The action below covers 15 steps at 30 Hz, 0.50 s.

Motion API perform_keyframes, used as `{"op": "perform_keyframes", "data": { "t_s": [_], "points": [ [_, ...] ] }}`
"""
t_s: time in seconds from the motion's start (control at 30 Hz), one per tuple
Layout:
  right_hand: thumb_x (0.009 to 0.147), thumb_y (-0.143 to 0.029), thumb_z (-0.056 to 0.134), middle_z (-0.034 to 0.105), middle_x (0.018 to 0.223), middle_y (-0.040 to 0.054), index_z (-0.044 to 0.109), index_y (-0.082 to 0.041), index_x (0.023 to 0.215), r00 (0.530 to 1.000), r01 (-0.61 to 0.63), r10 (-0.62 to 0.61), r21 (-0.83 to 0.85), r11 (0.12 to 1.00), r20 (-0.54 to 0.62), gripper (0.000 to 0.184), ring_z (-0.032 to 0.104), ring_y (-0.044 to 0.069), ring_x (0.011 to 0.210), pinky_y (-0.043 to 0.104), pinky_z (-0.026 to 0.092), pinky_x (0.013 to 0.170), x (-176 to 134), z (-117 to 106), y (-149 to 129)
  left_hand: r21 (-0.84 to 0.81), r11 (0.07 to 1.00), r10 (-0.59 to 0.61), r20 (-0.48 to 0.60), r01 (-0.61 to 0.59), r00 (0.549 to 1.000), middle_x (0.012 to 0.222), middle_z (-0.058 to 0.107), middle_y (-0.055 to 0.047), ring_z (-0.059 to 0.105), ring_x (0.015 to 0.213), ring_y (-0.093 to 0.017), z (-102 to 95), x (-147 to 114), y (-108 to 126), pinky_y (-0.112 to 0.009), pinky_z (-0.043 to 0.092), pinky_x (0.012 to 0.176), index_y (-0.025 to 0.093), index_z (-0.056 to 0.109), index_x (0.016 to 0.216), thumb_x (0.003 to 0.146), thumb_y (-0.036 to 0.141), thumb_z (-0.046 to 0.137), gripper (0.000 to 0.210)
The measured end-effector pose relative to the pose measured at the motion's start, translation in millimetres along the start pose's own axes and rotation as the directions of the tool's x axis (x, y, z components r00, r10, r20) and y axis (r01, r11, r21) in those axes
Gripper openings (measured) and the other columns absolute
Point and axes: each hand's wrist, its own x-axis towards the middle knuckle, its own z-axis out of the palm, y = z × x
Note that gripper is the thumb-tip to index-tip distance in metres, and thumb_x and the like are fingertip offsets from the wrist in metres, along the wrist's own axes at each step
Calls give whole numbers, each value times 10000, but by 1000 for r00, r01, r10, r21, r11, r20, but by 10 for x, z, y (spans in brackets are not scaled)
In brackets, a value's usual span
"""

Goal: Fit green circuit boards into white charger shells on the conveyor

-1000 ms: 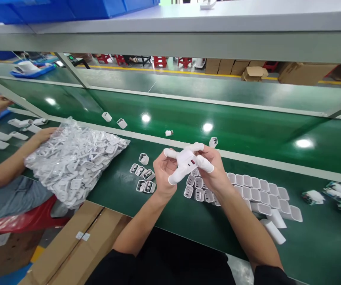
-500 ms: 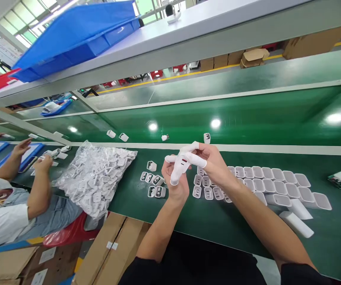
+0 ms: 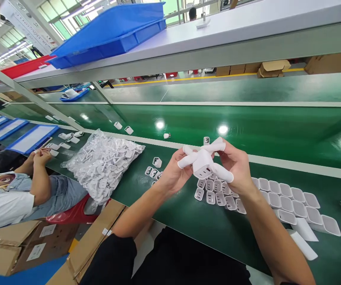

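A white plastic charger housing (image 3: 202, 163) is held up above the green bench, its slotted end turned down toward me. My left hand (image 3: 174, 171) grips it from the left with white-covered fingertips. My right hand (image 3: 236, 164) pinches its right side, also wearing white finger covers. Below and to the right stand rows of open white housings (image 3: 286, 203), the nearer ones showing slots inside. Left of my hands, several housings with parts inside, such as one housing (image 3: 157, 162), are partly hidden by my left forearm.
A clear bag of small white parts (image 3: 106, 164) lies on the bench to the left. Beyond it a co-worker's hands (image 3: 41, 155) hold something small. A green belt (image 3: 247, 130) runs behind, under a shelf with a blue bin (image 3: 107, 35). Cartons (image 3: 81, 253) stand below.
My hands have moved right with the housing and turned it, so its slotted end faces me more squarely. The co-worker's hands have come together. My view has shifted.
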Motion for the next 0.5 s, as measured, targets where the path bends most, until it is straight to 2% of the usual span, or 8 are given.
{"op": "perform_keyframes", "data": {
  "t_s": [0.07, 0.13, 0.17, 0.2, 0.23, 0.27, 0.37, 0.5],
  "points": [
    [972, -559, 928, 677, 997, 21, 899, -380, 1296, 998, 40, -44, -89, 995, -46, 371, 637, 241, 938, 447, 549, 898, 23, -107, 35, 124, 986, 108, 29, -111, 994, 959, 770, -23, 719, 848, -164, -146, 225, -2, -298, 614, 754, 215, 706, 845, 798, 573, 1051, 499],
    [1033, -648, 836, 739, 1078, 50, 882, -381, 1371, 985, 74, -98, -163, 984, -143, 433, 679, 261, 977, 487, 563, 951, 60, -254, 56, 385, 879, 274, 70, -280, 959, 961, 733, -19, 705, 885, -172, -389, 549, -3, -331, 625, 818, 217, 692, 851, 868, 540, 993, 442],
    [1068, -691, 767, 765, 1113, 64, 883, -375, 1380, 971, 92, -129, -183, 979, -199, 459, 701, 270, 990, 500, 571, 958, 80, -330, 58, 571, 743, 349, 115, -349, 930, 962, 713, -24, 698, 909, -180, -541, 737, -2, -345, 620, 848, 215, 685, 849, 905, 482, 960, 388],
    [1099, -726, 693, 786, 1135, 77, 892, -366, 1366, 955, 114, -161, -191, 975, -251, 490, 719, 278, 998, 507, 579, 949, 99, -403, 53, 762, 538, 385, 159, -361, 909, 981, 685, -31, 685, 938, -185, -705, 933, -1, -350, 607, 874, 212, 669, 849, 958, 399, 899, 316],
    [1122, -749, 628, 801, 1140, 85, 908, -358, 1333, 937, 139, -191, -191, 972, -294, 525, 733, 285, 1003, 506, 583, 925, 116, -465, 42, 902, 298, 369, 193, -313, 909, 984, 644, -32, 660, 933, -182, -873, 1128, -2, -344, 586, 870, 212, 626, 821, 988, 317, 834, 287],
    [1135, -763, 585, 811, 1132, 89, 923, -354, 1291, 919, 162, -217, -189, 969, -329, 553, 742, 290, 1004, 499, 584, 892, 129, -515, 26, 937, 219, 358, 181, -271, 916, 961, 608, -34, 618, 894, -181, -1039, 1312, -10, -348, 551, 850, 210, 572, 774, 963, 204, 808, 302],
    [1133, -769, 574, 817, 1085, 82, 945, -368, 1212, 895, 177, -239, -192, 965, -377, 552, 746, 294, 982, 487, 572, 836, 144, -580, -25, 978, 110, 321, 133, -177, 938, 911, 525, -26, 496, 765, -165, -1471, 1740, -85, -347, 466, 785, 224, 473, 742, 908, 30, 709, 348],
    [1127, -730, 616, 821, 1075, 67, 942, -389, 1208, 901, 160, -230, -210, 964, -368, 479, 722, 276, 927, 494, 552, 856, 122, -558, -56, 997, 1, 288, 72, -76, 955, 934, 529, -40, 464, 730, -175, -1855, 1984, -252, -349, 431, 768, 232, 516, 792, 909, 12, 666, 292]
  ]
}}
